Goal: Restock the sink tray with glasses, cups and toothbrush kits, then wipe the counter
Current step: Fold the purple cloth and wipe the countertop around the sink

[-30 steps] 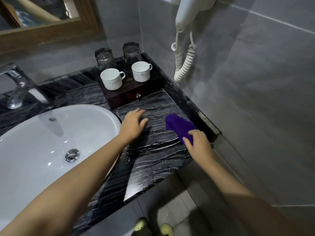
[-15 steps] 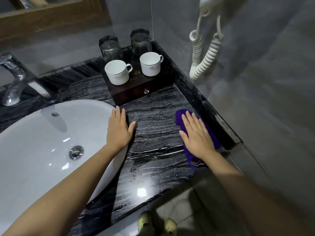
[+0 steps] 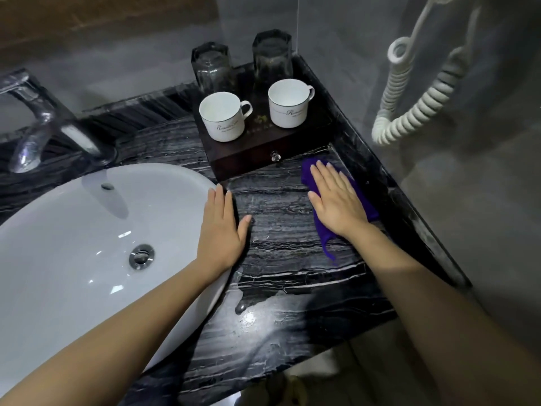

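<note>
A white basin (image 3: 73,244) sits below the chrome faucet (image 3: 35,124) (coiled cord (image 3: 409,112) hangs right).

Bare forearms, no sleeves, unadorned hands

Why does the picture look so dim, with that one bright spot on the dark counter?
Head view: the room is dim, and a light from above glares off a wet patch of the black marble counter and off the white sink. The tap at the left edge is smeared by blur. The wide lens bends the coiled cord and wall lines at the right.
</note>
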Action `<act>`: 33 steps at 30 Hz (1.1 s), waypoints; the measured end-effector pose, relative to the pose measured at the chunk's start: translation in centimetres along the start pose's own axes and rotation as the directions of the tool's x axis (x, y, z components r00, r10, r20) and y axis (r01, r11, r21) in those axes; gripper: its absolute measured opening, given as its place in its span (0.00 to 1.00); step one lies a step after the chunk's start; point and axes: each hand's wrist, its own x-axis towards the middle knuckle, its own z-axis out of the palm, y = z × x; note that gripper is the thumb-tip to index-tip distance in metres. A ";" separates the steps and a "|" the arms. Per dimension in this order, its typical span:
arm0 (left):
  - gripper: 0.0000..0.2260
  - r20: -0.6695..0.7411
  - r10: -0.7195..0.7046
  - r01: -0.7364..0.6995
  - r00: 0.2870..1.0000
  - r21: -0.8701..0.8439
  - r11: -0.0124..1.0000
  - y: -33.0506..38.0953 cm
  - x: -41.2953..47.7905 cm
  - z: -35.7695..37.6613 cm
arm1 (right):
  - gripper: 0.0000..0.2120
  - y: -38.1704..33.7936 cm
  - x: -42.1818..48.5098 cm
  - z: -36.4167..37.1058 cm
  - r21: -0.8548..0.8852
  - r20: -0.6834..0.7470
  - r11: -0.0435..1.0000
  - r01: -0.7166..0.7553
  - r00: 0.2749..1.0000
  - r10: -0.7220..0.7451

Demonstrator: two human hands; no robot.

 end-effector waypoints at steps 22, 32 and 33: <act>0.43 0.095 -0.019 0.027 0.995 -0.080 0.996 -0.5 -5.8 -0.7 | 0.25 -7.2 -0.7 1.6 0.149 0.091 0.921 0.359 0.923 -0.375; 0.39 0.082 -0.012 0.017 0.997 -0.060 0.998 -0.3 -5.6 -0.6 | 0.25 -10.4 4.7 2.3 0.232 0.061 0.902 0.364 0.920 -0.387; 0.39 0.079 -0.011 0.015 0.997 -0.062 0.998 -0.3 -5.6 -0.6 | 0.25 -10.4 4.8 2.2 0.242 0.059 0.896 0.372 0.916 -0.397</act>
